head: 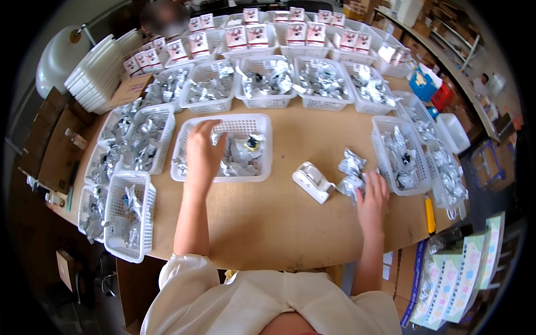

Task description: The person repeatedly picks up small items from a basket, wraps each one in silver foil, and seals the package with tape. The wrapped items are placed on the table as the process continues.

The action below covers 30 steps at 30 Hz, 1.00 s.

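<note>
My left hand (205, 144) is over the left part of a white plastic basket (268, 167), its fingers curved and apart beside crumpled silver foil packets (238, 161). Whether its fingertips touch a packet is hard to tell. Among those packets shows a small black and yellow item (252, 143). My right hand (373, 190) rests on a foil packet (350, 184) on the brown table; its grip is partly hidden. Another crumpled foil packet (351, 162) lies just beyond. To the left of these is a white tape dispenser (313, 182).
More baskets of foil packets (268, 98) curve around the table's back and sides. Behind them stand baskets with small printed boxes (256, 35). A yellow-handled cutter (430, 215) lies at the right edge. Stacked white baskets (94, 75) and a cardboard box (63, 146) are at left.
</note>
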Tool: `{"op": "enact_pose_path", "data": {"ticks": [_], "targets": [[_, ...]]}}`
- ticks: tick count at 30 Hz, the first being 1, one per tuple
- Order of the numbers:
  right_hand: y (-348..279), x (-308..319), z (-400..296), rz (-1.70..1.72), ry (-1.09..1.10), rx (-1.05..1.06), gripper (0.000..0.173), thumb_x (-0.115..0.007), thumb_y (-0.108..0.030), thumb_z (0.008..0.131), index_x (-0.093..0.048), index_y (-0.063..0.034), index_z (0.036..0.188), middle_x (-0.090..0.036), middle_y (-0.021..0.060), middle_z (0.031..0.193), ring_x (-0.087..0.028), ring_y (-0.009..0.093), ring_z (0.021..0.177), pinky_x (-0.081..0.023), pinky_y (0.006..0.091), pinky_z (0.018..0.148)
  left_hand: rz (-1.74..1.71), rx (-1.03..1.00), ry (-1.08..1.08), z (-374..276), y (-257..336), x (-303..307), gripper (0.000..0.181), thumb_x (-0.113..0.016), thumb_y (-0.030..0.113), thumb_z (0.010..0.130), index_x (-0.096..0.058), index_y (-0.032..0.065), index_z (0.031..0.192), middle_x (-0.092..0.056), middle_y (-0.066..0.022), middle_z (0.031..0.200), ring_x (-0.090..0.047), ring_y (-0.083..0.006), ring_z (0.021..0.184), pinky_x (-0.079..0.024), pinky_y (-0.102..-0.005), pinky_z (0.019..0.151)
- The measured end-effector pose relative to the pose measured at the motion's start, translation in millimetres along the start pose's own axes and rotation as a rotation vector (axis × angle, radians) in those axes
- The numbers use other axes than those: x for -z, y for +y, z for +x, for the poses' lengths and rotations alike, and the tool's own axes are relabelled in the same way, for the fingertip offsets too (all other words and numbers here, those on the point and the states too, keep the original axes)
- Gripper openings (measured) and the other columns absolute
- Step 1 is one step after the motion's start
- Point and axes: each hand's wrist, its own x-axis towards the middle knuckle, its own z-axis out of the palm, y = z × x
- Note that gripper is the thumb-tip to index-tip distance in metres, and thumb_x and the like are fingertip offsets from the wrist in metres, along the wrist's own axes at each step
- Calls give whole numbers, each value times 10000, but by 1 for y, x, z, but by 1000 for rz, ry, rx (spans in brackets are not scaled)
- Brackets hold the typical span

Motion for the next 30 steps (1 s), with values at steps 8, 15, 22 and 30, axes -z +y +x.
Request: {"op": "enact_pose_path", "data": {"ticks": [8, 15, 22, 30], "targets": [[-20, 1, 0, 147, 110, 21, 334, -645, -72, 825, -580, -37, 1150, -519, 110, 1213, -486, 307, 1136, -387, 434, 980, 245, 208, -478, 26, -87, 16, 643, -809, 324, 625, -606, -53, 1105, -633, -228, 1071, -565, -357, 1064, -422, -404, 950], [-30, -3, 2, 185, 99, 90, 307, -662, -59, 800, -608, -34, 1102, -534, 103, 1195, -496, 286, 1136, -394, 413, 968, 439, 109, -641, 20, -94, -38, 726, -851, 393, 521, -560, -34, 1031, -602, -209, 1085, -532, -341, 1087, -392, -417, 963], [-34, -1, 0, 223, 76, 85, 293, -652, -38, 802, -608, -22, 1091, -547, 98, 1191, -500, 294, 1121, -404, 412, 961, 271, 66, -640, 25, -102, -40, 589, -851, 275, 493, -601, 30, 967, -631, -177, 975, -561, -332, 1011, -423, -403, 915], [-35, 3, 2, 300, 115, 80, 316, -669, -41, 798, -609, -24, 1108, -556, 108, 1168, -518, 284, 1107, -420, 397, 948, 178, -49, -309, 32, -45, 10, 409, -708, -11, 605, -567, 26, 986, -611, -170, 937, -601, -347, 893, -488, -398, 766]]}}
